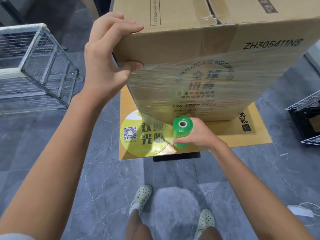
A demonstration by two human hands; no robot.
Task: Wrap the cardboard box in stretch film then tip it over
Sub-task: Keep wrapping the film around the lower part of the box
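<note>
A tall brown cardboard box (199, 44) with printed text stands on a flat sheet of cardboard (225, 135) on the floor. Clear stretch film (199, 89) covers the lower part of the box's near face. My left hand (107, 56) grips the box's top left corner, fingers on the top and thumb pressing the film's upper edge at the side. My right hand (197, 134) holds a green roll of stretch film (181, 132) upright, low in front of the box, with film stretching from the roll up to the box.
A wire mesh cage (38, 66) stands to the left. A white wire rack over a black crate (306, 118) sits at the right. The floor is grey marble tile (103, 187). My feet in pale clogs (141, 198) stand below.
</note>
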